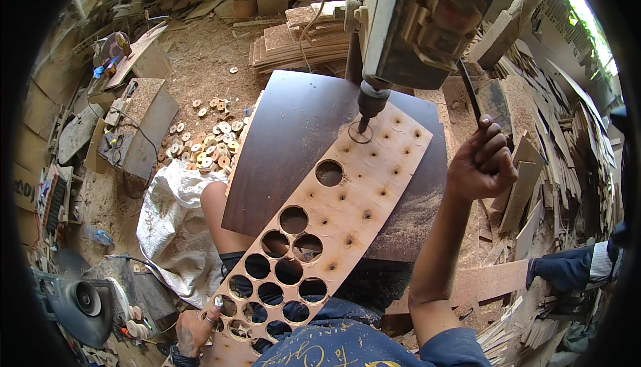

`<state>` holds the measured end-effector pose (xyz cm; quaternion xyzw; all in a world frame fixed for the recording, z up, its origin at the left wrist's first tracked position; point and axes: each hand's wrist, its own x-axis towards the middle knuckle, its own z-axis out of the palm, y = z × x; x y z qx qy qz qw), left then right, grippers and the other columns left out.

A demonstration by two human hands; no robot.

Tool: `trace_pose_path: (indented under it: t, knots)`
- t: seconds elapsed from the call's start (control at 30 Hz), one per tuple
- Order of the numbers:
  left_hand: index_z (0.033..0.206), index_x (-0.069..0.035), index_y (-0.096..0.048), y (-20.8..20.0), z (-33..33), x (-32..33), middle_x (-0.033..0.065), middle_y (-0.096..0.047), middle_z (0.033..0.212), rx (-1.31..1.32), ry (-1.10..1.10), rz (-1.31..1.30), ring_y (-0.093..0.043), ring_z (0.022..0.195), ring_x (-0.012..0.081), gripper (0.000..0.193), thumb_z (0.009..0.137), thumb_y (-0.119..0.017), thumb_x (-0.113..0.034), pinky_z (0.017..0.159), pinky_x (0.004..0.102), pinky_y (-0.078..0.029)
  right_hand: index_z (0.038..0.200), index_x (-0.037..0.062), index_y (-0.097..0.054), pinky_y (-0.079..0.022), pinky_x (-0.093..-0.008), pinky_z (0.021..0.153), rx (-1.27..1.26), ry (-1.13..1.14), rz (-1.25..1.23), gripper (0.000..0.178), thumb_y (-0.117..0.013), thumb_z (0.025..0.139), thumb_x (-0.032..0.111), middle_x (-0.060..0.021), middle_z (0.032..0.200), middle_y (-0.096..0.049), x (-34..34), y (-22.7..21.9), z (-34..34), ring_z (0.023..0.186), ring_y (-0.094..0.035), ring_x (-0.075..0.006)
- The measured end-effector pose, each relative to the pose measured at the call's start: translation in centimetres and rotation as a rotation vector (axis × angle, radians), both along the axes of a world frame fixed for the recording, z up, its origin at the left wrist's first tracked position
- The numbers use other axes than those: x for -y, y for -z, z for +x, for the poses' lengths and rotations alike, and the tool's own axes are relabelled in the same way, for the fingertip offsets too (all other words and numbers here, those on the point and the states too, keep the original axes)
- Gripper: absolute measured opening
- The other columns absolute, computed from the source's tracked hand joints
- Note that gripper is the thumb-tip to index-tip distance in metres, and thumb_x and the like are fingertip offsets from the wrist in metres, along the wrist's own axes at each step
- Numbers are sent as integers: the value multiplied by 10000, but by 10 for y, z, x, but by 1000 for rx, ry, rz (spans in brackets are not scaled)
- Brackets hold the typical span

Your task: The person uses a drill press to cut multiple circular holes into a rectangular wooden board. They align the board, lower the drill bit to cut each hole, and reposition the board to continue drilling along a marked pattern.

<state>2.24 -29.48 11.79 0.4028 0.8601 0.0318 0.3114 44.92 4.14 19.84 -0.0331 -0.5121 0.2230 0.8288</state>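
– Where to find the board (337, 213)?
– Lying slantwise, from the dark brown tabletop (287, 127) down across the lap, with the far end under the drill (384, 27).
– And the right grip (484, 163)?
– Clenched round the drill's black lever (470, 89), raised at the right, well apart from the board.
– What about the left grip (191, 333)?
– Grasping the board at the near left edge, close beside the lowest holes. Wearing 1 ring (209, 319) and a dark wristband (183, 358), too.
– Any cutting to see in the board?
– Plenty: round holes crowded together at the near end, then 1 by itself closer to the drill. Small scorched spots across the far part.
– And right at the drill bit (362, 126)?
– Pointing down inside 1 thin circle on the board. Touching the wood or just above? Cannot tell.
– Anything on the floor (200, 67)?
– Sawdust, plus a heap of wooden discs (214, 141) left of the tabletop, many with a small centre hole. Nearer, a crumpled white sack (175, 223) beside the bare leg (215, 210).
– Farther out?
– Stacked planks (287, 43) beyond the tabletop; at the lower left, a fan (85, 299).
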Motion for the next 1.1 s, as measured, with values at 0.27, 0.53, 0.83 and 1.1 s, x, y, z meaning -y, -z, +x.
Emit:
trace_pose_path:
  t: [0.27, 0.53, 0.83, 1.1]
  knots:
    - [679, 38, -663, 0, 0, 1, 189, -577, 527, -34, 0, -25, -607, 539, 350, 715, 761, -602, -670, 552, 422, -466, 493, 145, -244, -353, -387, 864, -1, 5, 12, 359, -423, 804, 174, -29, 521, -258, -2, 6, 0, 626, -321, -165]
    - [679, 29, -666, 4, -1, 5, 143, -587, 525, -9, -26, 13, -580, 506, 272, 661, 789, -607, -620, 552, 398, -463, 490, 138, -241, -352, -395, 826, -47, 65, -4, 350, -393, 804, 169, -32, 505, -286, -1, 6, -5, 591, -333, -162]
    - [638, 46, -635, 11, -4, 6, 202, -567, 520, -46, 4, -38, -604, 540, 365, 701, 756, -620, -644, 549, 431, -464, 509, 144, -209, -346, -380, 790, 27, 61, -27, 350, -373, 818, 167, -8, 513, -218, 3, -14, -4, 575, -265, -147]
    - [637, 65, -626, 14, -3, 5, 238, -555, 521, -76, 7, 2, -599, 542, 382, 722, 754, -616, -647, 546, 445, -462, 539, 151, -176, -334, -361, 686, 25, 61, -113, 363, -350, 852, 206, 3, 515, -167, 7, -58, -5, 534, -221, -146]
